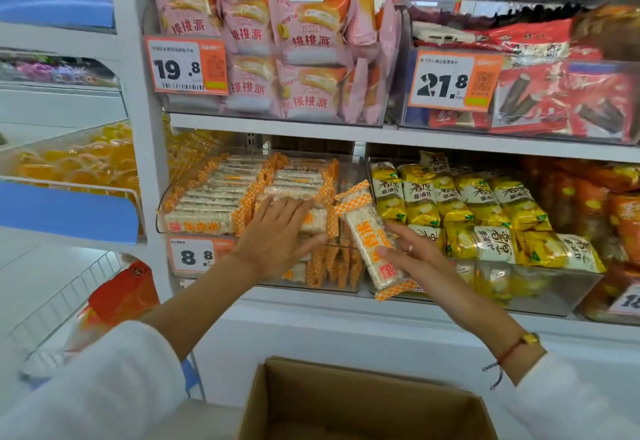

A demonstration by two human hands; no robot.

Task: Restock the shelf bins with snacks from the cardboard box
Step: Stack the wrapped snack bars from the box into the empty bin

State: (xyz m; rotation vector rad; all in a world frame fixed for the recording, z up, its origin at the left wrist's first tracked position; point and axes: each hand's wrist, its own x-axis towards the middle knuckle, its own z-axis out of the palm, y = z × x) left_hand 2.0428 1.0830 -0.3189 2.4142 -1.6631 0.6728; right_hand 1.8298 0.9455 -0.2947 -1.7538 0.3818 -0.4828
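A person in white sleeves reaches both arms toward a white store shelf. The landmark is a clear plastic bin (166, 218) on the lower shelf, packed with rows of white rice-cracker packets (214, 197) with orange checked ends, and carrying a price tag reading 8.8 (192, 256) on its front.

The left hand (277, 231) lies over the front right part of this bin, fingers straight and spread, pressing flat on the top packets and gripping nothing.

Just right of the bin, the right hand (412, 252) holds one more packet of the same snack (372, 245). The packet stands nearly upright, tilted a little, at the bin's right edge. The fingers support it from behind and the thumb crosses its lower front; the hold looks loose. A red string bracelet (509, 353) circles that wrist.

Below the bin, at the bottom of the view, sits an open cardboard box (363, 401); its inside is in shadow and its contents cannot be made out.

Right of the bin is another clear bin of yellow snack bags (485, 218). Above it, on the upper shelf, pink cake packets (304, 58) fill a bin tagged 19.8 (187, 65), with red packets (561, 93) beside them tagged 21.8 (453, 81).
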